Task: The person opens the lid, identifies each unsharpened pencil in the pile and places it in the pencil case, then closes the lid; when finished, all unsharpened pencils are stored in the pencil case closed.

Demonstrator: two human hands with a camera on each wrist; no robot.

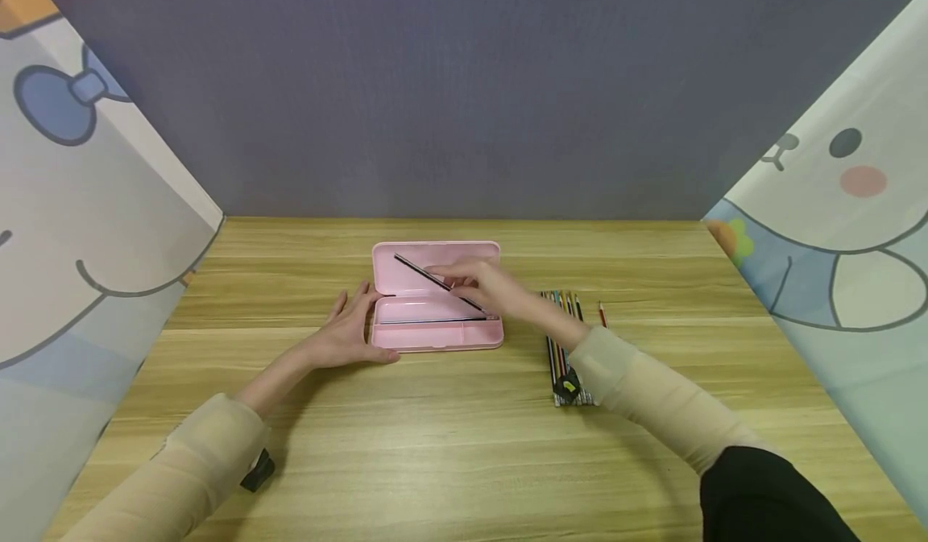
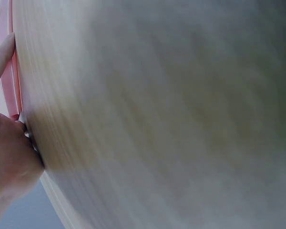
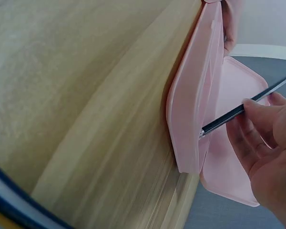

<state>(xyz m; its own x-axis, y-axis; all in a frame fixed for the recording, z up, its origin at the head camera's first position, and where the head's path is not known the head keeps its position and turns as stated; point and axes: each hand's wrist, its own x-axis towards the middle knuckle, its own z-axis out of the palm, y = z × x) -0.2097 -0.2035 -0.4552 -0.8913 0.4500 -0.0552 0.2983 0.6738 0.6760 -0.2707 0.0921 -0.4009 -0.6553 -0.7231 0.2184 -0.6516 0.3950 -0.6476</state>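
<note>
A pink pencil case (image 1: 428, 337) lies open on the wooden table, its lid (image 1: 435, 250) tipped back on the far side. My right hand (image 1: 482, 284) pinches a dark pencil (image 3: 229, 115) between thumb and fingers. The pencil slants over the case, its lower right end down at the tray. Along the tray's divider another dark pencil (image 1: 435, 320) lies lengthwise. At the case's left end my left hand (image 1: 348, 337) touches it with spread fingers, the thumb (image 2: 5, 50) along the near side in the left wrist view.
Right of the case, partly behind the right forearm, lies a row of colored pencils (image 1: 558, 349) with a black hexagonal object (image 1: 567, 385) on top. One red pencil (image 1: 602, 315) lies apart. A grey panel (image 1: 464, 123) closes off the back of the table.
</note>
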